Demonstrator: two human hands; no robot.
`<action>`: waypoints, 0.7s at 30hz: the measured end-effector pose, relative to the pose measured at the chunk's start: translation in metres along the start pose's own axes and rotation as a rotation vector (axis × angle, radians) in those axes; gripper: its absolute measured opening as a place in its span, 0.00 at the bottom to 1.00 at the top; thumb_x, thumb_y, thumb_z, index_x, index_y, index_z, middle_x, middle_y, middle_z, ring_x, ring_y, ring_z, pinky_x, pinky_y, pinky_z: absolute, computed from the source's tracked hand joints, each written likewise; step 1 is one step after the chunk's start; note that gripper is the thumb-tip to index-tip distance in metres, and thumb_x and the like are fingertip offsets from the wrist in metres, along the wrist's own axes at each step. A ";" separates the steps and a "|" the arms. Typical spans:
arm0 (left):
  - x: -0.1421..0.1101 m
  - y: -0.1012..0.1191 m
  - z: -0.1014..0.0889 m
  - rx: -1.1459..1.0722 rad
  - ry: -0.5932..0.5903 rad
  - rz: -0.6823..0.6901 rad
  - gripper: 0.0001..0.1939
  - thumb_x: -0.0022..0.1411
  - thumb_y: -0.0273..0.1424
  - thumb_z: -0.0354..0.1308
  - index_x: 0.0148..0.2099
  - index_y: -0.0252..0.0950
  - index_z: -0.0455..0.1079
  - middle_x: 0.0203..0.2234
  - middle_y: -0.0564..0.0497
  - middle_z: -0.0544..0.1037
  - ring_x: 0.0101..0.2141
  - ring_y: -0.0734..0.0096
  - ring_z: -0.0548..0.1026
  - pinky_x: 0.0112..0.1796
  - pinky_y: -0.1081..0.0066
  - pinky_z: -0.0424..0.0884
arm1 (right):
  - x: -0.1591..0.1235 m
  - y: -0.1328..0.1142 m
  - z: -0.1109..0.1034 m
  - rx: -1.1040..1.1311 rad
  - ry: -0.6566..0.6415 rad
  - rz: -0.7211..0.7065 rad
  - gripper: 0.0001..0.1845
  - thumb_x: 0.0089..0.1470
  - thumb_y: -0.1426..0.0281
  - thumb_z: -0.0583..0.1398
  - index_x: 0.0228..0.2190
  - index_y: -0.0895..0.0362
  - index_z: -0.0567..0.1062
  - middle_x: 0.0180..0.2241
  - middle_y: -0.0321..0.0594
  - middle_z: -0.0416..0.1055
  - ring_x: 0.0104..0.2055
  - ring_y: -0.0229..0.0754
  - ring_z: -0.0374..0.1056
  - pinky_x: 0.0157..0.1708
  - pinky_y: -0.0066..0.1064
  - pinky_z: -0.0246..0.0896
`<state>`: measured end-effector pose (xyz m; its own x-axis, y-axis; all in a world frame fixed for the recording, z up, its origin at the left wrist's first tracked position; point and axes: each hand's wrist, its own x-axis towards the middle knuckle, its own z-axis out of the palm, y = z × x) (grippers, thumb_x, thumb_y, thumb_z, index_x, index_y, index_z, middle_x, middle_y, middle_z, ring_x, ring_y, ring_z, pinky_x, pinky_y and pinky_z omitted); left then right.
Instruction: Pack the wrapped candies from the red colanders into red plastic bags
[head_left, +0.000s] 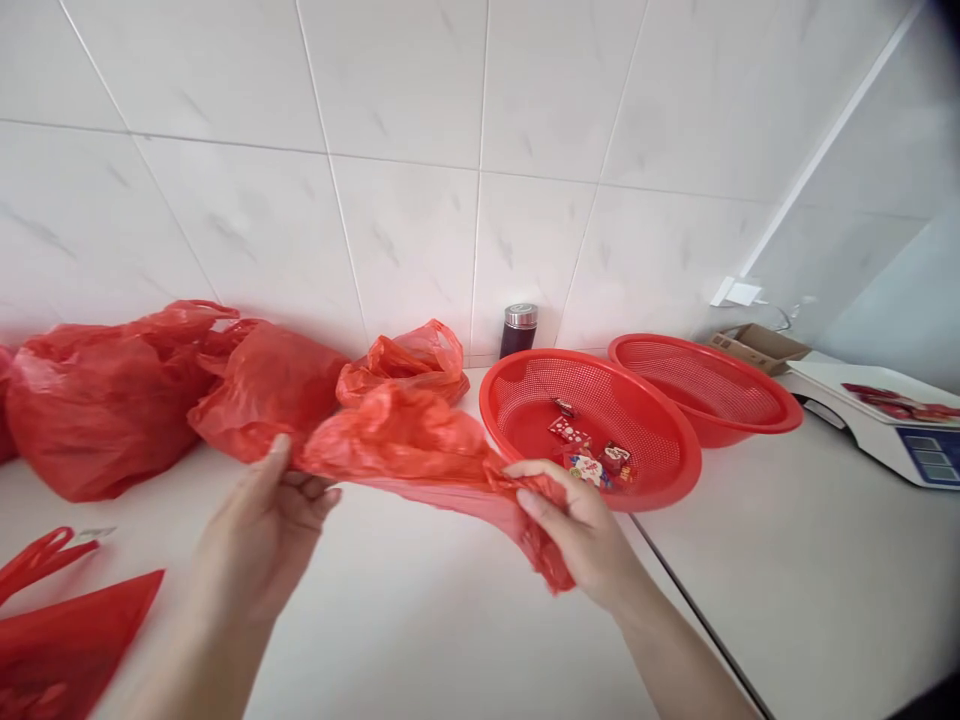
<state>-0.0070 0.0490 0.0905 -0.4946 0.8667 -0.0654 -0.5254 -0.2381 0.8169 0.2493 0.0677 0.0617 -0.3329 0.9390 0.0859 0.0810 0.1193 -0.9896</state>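
Observation:
A thin red plastic bag (412, 440) is stretched sideways between my two hands, above the white table. My left hand (262, 530) pinches its left end between thumb and fingers, palm turned inward. The bunched right end is gripped by my right hand (566, 515), and a loose flap hangs below it. The bag looks thin and crumpled; whether anything is inside cannot be made out. Just beyond my right hand, a red plastic sieve basket (517, 400) holds several small wrapped snacks (585, 465).
Filled red bags (112, 400) stand along the tiled wall at left, with a smaller crumpled one (409, 360) beside them. Flat red bags (75, 640) lie front left. A dark flask (519, 330), a second red basket (705, 385), a cardboard box (761, 345) and a scale (892, 415) extend rightward.

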 end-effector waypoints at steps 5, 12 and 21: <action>0.009 -0.009 -0.049 0.148 0.219 0.092 0.05 0.56 0.24 0.56 0.27 0.35 0.66 0.18 0.57 0.73 0.18 0.78 0.68 0.20 0.80 0.68 | -0.006 0.013 -0.023 -0.064 0.044 0.063 0.17 0.59 0.56 0.57 0.28 0.57 0.70 0.23 0.32 0.63 0.24 0.33 0.60 0.26 0.25 0.56; -0.010 -0.024 -0.081 0.758 0.253 0.253 0.14 0.47 0.35 0.65 0.34 0.40 0.65 0.27 0.55 0.74 0.30 0.68 0.73 0.31 0.70 0.70 | -0.012 0.014 -0.036 -0.233 -0.018 0.162 0.20 0.58 0.52 0.56 0.27 0.56 0.73 0.27 0.36 0.69 0.31 0.39 0.65 0.31 0.28 0.62; -0.054 -0.077 -0.043 1.485 -0.456 0.593 0.14 0.55 0.38 0.60 0.46 0.48 0.73 0.47 0.47 0.77 0.46 0.48 0.72 0.49 0.50 0.63 | -0.013 0.015 -0.018 0.318 -0.166 0.262 0.16 0.57 0.58 0.60 0.42 0.55 0.76 0.43 0.41 0.75 0.47 0.46 0.71 0.50 0.39 0.64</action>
<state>0.0301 0.0010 0.0067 -0.0017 0.9266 0.3761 0.8547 -0.1939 0.4816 0.2722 0.0629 0.0479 -0.4886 0.8564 -0.1670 -0.1015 -0.2458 -0.9640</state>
